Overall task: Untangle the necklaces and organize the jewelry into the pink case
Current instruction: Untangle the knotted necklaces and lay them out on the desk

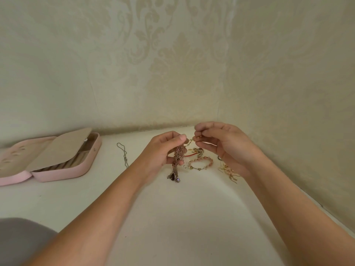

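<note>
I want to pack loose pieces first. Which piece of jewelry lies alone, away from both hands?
The thin silver chain, alone between the pink case and the left hand. The rest hang from that hand or cluster near the right hand.

Cream damask-patterned wallpaper [172,54] covers two walls meeting in a corner behind a white bench [172,217], under soft, even light.

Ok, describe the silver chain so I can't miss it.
Start at the open pink case on the left. Between it and the left hand a thin silver chain lies alone. Unlike the beaded bracelet right of that hand, it is plain metal and untouched.
</note>
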Demonstrator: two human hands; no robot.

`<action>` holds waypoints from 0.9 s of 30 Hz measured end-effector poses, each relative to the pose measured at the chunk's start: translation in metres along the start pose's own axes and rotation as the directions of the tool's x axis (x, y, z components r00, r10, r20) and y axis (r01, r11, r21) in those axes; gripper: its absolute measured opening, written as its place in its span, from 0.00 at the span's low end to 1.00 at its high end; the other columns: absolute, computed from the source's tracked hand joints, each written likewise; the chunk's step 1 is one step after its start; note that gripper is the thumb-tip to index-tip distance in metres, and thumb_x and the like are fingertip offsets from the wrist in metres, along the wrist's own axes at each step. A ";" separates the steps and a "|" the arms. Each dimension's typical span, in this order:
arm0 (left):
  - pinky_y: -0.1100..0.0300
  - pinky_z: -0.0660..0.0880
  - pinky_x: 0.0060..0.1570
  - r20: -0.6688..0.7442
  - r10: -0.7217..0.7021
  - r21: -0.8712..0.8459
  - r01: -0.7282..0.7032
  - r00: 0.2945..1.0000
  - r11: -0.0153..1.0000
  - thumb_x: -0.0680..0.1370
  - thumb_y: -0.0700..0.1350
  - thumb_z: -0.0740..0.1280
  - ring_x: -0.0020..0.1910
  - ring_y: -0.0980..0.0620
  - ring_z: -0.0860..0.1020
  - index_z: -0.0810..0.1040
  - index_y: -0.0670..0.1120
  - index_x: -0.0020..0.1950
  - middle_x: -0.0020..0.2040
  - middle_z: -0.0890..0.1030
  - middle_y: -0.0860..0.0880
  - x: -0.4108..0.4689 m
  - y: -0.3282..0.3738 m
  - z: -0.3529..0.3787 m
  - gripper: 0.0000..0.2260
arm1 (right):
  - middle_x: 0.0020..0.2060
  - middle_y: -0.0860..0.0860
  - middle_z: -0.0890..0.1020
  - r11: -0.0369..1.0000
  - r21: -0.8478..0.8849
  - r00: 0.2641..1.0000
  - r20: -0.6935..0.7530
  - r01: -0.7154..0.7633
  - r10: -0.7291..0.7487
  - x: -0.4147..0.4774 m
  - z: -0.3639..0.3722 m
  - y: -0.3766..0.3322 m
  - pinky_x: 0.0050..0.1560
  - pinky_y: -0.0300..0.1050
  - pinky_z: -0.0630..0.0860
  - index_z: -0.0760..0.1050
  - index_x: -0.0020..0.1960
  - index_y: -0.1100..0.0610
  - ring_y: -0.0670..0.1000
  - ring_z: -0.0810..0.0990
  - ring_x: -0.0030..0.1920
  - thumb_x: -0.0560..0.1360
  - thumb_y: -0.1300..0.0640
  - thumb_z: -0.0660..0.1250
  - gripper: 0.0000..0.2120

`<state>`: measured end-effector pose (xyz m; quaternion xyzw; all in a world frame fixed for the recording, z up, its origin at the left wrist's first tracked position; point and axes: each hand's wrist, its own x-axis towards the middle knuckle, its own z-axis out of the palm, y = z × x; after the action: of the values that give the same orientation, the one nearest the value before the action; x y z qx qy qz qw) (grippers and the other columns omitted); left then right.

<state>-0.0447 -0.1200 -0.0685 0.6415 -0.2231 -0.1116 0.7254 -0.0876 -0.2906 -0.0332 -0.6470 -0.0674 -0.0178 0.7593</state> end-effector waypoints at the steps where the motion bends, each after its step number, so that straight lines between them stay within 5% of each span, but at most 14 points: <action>1: 0.61 0.74 0.31 0.000 -0.005 -0.012 0.005 1.000 1.000 0.71 0.50 0.68 0.39 0.52 0.76 0.77 0.38 0.45 0.40 0.74 0.46 0.000 0.000 0.000 0.14 | 0.39 0.52 0.83 0.999 -0.049 1.000 0.026 0.006 -0.004 -0.001 -0.001 -0.001 0.51 0.40 0.80 0.81 0.45 0.59 0.48 0.82 0.43 0.77 0.68 0.61 0.12; 3: 0.62 0.74 0.31 0.010 -0.013 -0.013 0.013 1.000 1.000 0.71 0.51 0.67 0.37 0.52 0.75 0.77 0.35 0.46 0.39 0.73 0.46 0.001 -0.001 0.000 0.18 | 0.40 0.51 0.84 0.969 -0.245 0.999 0.050 0.022 -0.010 -0.005 -0.001 -0.003 0.48 0.34 0.78 0.83 0.48 0.57 0.46 0.82 0.43 0.77 0.65 0.65 0.08; 6: 0.62 0.74 0.33 0.036 -0.011 0.047 0.009 0.999 0.999 0.73 0.53 0.65 0.35 0.53 0.74 0.77 0.43 0.36 0.38 0.77 0.48 0.002 -0.004 -0.001 0.14 | 0.30 0.52 0.77 0.815 -0.579 0.999 0.048 0.031 -0.003 -0.010 0.004 -0.001 0.29 0.29 0.66 0.84 0.46 0.53 0.42 0.73 0.28 0.72 0.58 0.73 0.04; 9: 0.62 0.74 0.34 0.028 -0.010 0.098 0.007 1.000 0.995 0.72 0.56 0.66 0.36 0.52 0.74 0.78 0.47 0.33 0.40 0.78 0.48 0.002 -0.006 0.001 0.15 | 0.23 0.44 0.71 0.764 -0.644 1.000 0.002 0.024 -0.030 -0.007 0.004 0.001 0.23 0.28 0.60 0.84 0.44 0.55 0.41 0.66 0.20 0.72 0.57 0.74 0.02; 12: 0.59 0.76 0.39 -0.026 -0.026 0.072 0.028 0.999 0.997 0.71 0.57 0.67 0.36 0.52 0.76 0.79 0.49 0.29 0.39 0.79 0.48 0.003 -0.003 -0.001 0.15 | 0.21 0.42 0.71 0.740 -0.672 0.992 -0.082 0.019 -0.100 -0.005 -0.002 -0.001 0.25 0.29 0.62 0.84 0.42 0.53 0.40 0.67 0.22 0.73 0.56 0.73 0.02; 17: 0.55 0.75 0.53 -0.058 -0.055 0.061 0.058 0.997 0.996 0.68 0.57 0.70 0.46 0.50 0.79 0.78 0.44 0.39 0.43 0.80 0.48 0.003 -0.005 -0.008 0.16 | 0.43 0.44 0.85 0.864 -0.504 0.958 -0.250 -0.006 -0.139 -0.003 -0.020 -0.011 0.45 0.40 0.75 0.84 0.42 0.49 0.49 0.81 0.48 0.73 0.51 0.72 0.04; 20: 0.54 0.72 0.55 -0.101 -0.059 0.041 0.063 0.993 0.997 0.72 0.53 0.69 0.46 0.52 0.78 0.76 0.46 0.37 0.43 0.80 0.48 0.004 -0.007 -0.009 0.11 | 0.48 0.42 0.85 0.930 -0.368 0.953 -0.275 0.017 -0.126 -0.002 -0.029 -0.013 0.61 0.50 0.75 0.85 0.41 0.51 0.46 0.79 0.51 0.75 0.53 0.70 0.07; 25: 0.55 0.72 0.49 -0.189 -0.067 -0.197 0.029 0.980 0.980 0.80 0.44 0.62 0.35 0.52 0.75 0.69 0.45 0.34 0.30 0.73 0.50 0.008 -0.002 -0.010 0.14 | 0.52 0.47 0.83 0.980 -0.195 0.939 -0.328 0.038 -0.101 0.001 -0.037 -0.013 0.57 0.45 0.77 0.82 0.40 0.53 0.49 0.77 0.50 0.78 0.57 0.65 0.10; 27: 0.59 0.71 0.42 -0.202 -0.098 -0.315 0.030 0.974 0.949 0.80 0.44 0.62 0.29 0.54 0.72 0.70 0.45 0.34 0.25 0.68 0.51 0.008 0.001 -0.010 0.14 | 0.46 0.48 0.83 0.997 -0.071 0.948 -0.314 0.037 -0.058 0.002 -0.037 -0.013 0.56 0.46 0.78 0.80 0.42 0.55 0.50 0.79 0.50 0.79 0.58 0.63 0.10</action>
<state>-0.0335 -0.1147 -0.0670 0.5349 -0.1018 -0.0987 0.8329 -0.0838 -0.3290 -0.0257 -0.6579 0.0400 -0.1414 0.7386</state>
